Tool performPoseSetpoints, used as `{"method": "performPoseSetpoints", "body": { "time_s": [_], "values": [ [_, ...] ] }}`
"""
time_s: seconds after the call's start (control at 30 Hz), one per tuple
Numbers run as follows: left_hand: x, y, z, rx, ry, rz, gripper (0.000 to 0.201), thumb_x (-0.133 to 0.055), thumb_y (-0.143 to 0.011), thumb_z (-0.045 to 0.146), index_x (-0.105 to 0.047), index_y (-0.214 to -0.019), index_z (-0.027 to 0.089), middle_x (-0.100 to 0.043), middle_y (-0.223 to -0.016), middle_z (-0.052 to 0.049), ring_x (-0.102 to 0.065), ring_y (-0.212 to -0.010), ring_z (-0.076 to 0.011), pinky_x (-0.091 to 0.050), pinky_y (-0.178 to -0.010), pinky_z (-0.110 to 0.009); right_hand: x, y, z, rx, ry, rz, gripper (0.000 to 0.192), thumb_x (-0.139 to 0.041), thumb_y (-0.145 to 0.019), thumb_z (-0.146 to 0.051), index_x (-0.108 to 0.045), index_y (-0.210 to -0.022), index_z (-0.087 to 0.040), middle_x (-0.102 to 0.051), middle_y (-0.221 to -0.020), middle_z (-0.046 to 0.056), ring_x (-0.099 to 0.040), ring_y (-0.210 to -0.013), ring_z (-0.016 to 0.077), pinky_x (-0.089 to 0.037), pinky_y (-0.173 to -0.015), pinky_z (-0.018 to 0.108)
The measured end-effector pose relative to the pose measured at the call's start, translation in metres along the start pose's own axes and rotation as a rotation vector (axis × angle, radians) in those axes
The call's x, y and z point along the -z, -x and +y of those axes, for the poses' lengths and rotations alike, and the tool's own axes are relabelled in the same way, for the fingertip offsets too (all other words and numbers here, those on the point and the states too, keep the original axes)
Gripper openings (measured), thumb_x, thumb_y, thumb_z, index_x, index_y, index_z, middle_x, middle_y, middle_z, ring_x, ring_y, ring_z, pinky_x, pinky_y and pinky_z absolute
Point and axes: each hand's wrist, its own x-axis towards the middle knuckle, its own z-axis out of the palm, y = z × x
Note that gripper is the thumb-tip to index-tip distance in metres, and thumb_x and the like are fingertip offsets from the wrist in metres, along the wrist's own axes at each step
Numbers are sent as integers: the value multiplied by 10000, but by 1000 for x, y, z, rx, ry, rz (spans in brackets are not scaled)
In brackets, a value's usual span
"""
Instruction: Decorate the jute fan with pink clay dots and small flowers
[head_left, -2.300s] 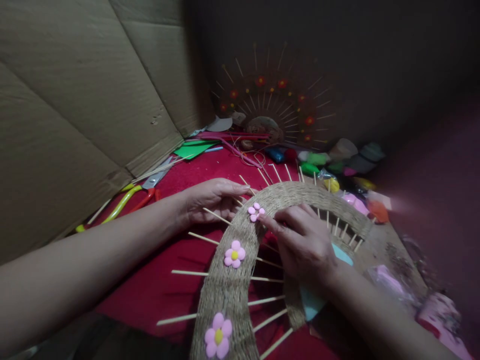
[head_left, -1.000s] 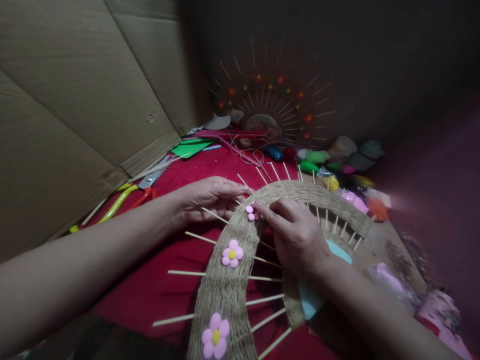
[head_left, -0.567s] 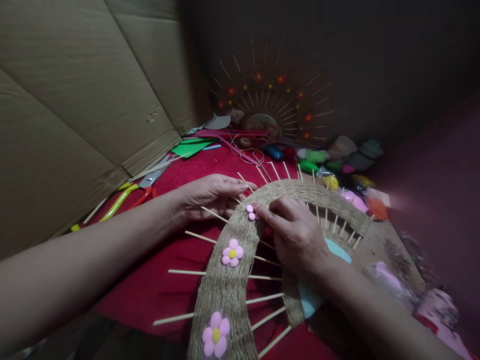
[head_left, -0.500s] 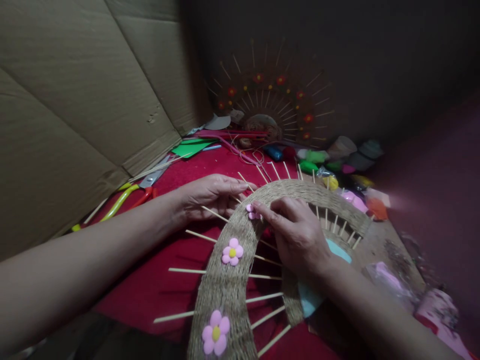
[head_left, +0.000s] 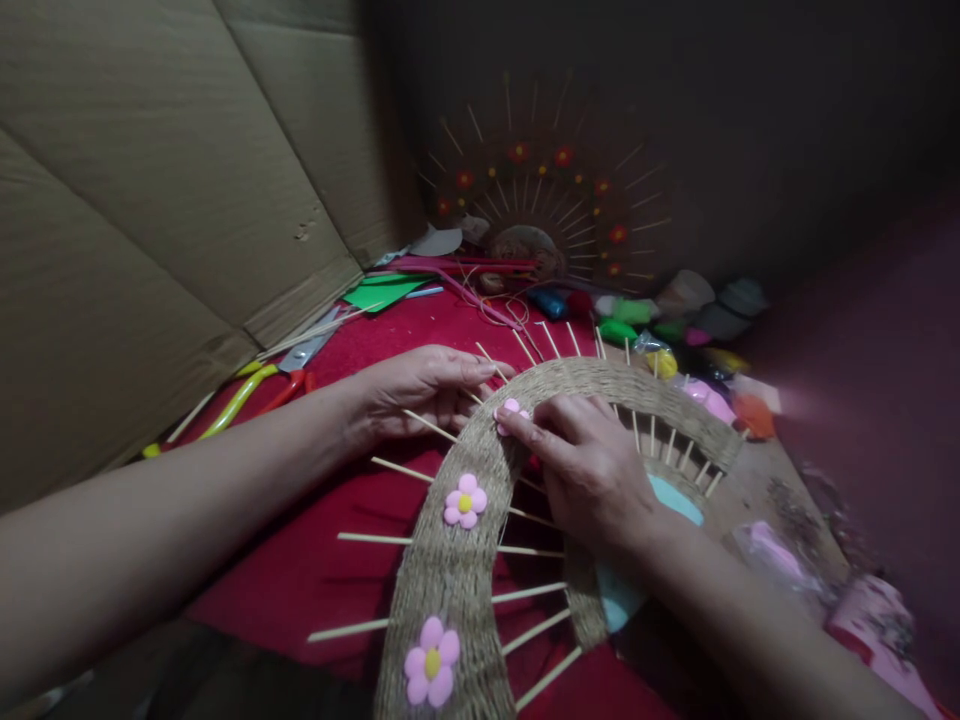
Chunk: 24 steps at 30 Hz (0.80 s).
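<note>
A half-round band woven of brown twine (head_left: 450, 570) curves over thin sticks that stick out on both sides. Along it sit a large pink flower with a yellow middle (head_left: 431, 662), a second pink flower (head_left: 466, 502) and a smaller pink flower (head_left: 514, 406) near the top. My left hand (head_left: 420, 395) is closed at the band's outer left edge, thumb by the sticks, some fingers hidden behind. My right hand (head_left: 592, 465) has its index fingertip pressed on the smaller flower, partly covering it; the other fingers are curled. A light-blue half disc (head_left: 675, 498) shows within the inner woven arc.
Scissors with yellow and red handles (head_left: 251, 395) lie left on the red cloth (head_left: 352, 350), by a green sheet (head_left: 382, 292). Cardboard (head_left: 165, 180) stands at left. Behind is another stick fan with red flowers (head_left: 517, 153). Coloured clay lumps (head_left: 709, 402) lie right.
My right index fingertip has shifted slightly down and left over the smaller flower, so its upper petals now show. My left hand and the woven band have stayed nearly still.
</note>
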Motion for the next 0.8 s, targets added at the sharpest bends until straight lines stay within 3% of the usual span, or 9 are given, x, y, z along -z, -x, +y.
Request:
{"method": "performPoseSetpoints", "body": {
  "time_s": [0.27,0.53,0.8],
  "values": [
    [-3,0,1,14,-26,59,312,-600,-816,151,-625,-1109,44,-713,-771,-161,-683,-622,-196,-553,-570,-285,8,1,0,23,-122,57,308,-448,-847,-57,-670,-1045,-135,-588,-741,70,-490,-667,157,-373,-624,329],
    [0,0,1,7,11,18,305,-611,-803,127,-635,-1100,60,-715,-755,-147,-676,-617,-185,-555,-575,-283,6,1,0,51,-84,12,295,-460,-847,-87,-682,-1024,-166,-584,-734,54,-469,-661,153,-352,-619,320],
    [-1,0,0,13,20,-30,281,-615,-788,120,-643,-1060,55,-713,-762,-149,-681,-635,-194,-560,-596,-296,6,1,1,-68,-78,66,356,-413,-840,-55,-652,-1087,-148,-564,-771,70,-491,-698,168,-384,-621,330]
  ]
}}
